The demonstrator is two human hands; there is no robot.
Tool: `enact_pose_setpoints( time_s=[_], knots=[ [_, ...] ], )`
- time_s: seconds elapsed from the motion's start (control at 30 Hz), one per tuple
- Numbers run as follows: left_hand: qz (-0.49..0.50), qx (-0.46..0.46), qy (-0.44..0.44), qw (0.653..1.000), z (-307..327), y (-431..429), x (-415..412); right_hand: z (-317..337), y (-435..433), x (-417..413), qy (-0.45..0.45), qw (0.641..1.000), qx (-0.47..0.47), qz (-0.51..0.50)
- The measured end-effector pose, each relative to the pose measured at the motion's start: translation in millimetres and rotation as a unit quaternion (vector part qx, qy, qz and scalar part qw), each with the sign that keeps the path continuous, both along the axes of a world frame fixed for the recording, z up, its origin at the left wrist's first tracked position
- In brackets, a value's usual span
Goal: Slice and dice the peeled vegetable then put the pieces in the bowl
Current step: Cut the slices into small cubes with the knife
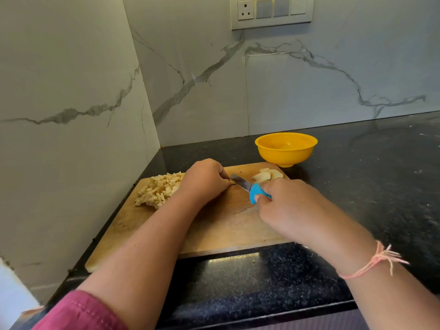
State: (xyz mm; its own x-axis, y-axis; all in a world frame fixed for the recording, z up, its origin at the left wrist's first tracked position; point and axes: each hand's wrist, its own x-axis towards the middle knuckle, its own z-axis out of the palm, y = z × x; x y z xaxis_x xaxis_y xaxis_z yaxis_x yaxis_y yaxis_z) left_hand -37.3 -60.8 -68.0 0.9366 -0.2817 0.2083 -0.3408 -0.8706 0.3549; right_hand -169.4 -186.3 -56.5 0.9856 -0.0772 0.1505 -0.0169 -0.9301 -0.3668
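A wooden cutting board [214, 225] lies on the black counter. On its far left corner sits a heap of pale diced vegetable pieces [158, 190]. Several uncut pale slices [267, 175] lie at the board's far right. My left hand [204, 178] is curled over a small piece of vegetable, mostly hidden under its fingers, right beside the blade. My right hand [285, 201] grips the blue handle of a knife [241, 183], whose blade points left toward my left fingertips. A yellow bowl [285, 148] stands just beyond the board, with no pieces visible in it.
The black granite counter [369, 175] stretches to the right of the board. Marble walls [71, 115] close the corner on the left and behind. A switch panel [271, 11] is on the back wall. The counter's front edge runs below the board.
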Motion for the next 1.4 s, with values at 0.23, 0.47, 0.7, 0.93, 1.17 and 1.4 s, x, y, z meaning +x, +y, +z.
enact_pose_setpoints(
  time_s=[0.23, 0.47, 0.7, 0.93, 1.17, 1.4],
  knots=[
    [0.025, -0.023, 0.017, 0.999, -1, -1, 1, 4, 17, 3, 0.001, 0.999, -0.053, -0.001],
    [0.041, -0.020, 0.013, 0.999, -1, -3, 1, 4, 21, 1, 0.021, 0.993, -0.117, 0.013],
    [0.016, -0.012, -0.008, 1.000, -2, 4, -3, 15, -3, -24, 0.012, 0.993, -0.117, 0.033],
    [0.017, 0.003, -0.009, 1.000, -2, -4, -9, 12, -17, -24, -0.027, 0.999, -0.032, -0.009],
    [0.001, -0.023, -0.017, 1.000, -4, -4, -7, 7, -17, -10, -0.022, 1.000, -0.004, -0.020],
    [0.013, -0.079, -0.007, 0.997, -4, 0, 0, -2, -10, 0, -0.019, 1.000, -0.010, -0.012]
  ],
)
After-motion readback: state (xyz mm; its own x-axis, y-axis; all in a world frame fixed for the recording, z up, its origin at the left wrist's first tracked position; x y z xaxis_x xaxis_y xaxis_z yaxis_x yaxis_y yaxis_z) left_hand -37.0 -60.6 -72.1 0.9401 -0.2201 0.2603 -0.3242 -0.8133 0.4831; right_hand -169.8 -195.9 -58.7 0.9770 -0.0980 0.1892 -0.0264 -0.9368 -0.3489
